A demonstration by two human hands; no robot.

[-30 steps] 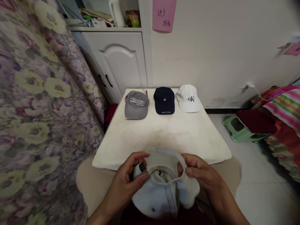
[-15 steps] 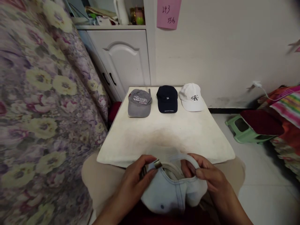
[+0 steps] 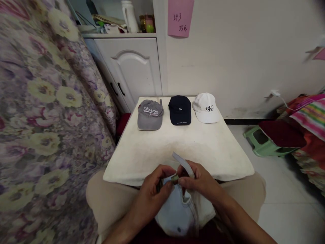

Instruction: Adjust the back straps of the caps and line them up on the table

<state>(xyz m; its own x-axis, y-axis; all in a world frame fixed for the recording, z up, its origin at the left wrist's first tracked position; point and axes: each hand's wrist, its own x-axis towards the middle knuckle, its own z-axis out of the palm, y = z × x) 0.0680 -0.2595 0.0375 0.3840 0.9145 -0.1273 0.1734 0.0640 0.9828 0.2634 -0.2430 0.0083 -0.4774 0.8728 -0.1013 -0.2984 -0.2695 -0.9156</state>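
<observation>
held cap (image 3: 172, 210): pale blue, over the seated person's lap at the near edge of the table (image 3: 137, 154); back opening faces up, brim partly hidden.
left hand (image 3: 157, 189): closed, thumb and fingers pinching the held cap beside its buckle (image 3: 174, 178).
right hand (image 3: 196, 178): closed, gripping the strap (image 3: 185, 163) of the same cap; thumb tip at the buckle, contact cannot be told.
strap end: free, pointing up and leftward above the right fingers.
buckle: metallic in look, between the two thumbs; whether the strap is threaded cannot be told.
grey cap (image 3: 150, 117): far left of the table, brim toward the person, white script on front.
dark blue cap (image 3: 180, 110): middle of the row, apart from the grey cap, small white mark.
white cap (image 3: 205, 110): right end, just beside the dark blue cap, black letters on front.
table cover: cream, faint brownish stain toward the near side.
stool (image 3: 261, 139): green, dark red top, on the floor at right.
</observation>
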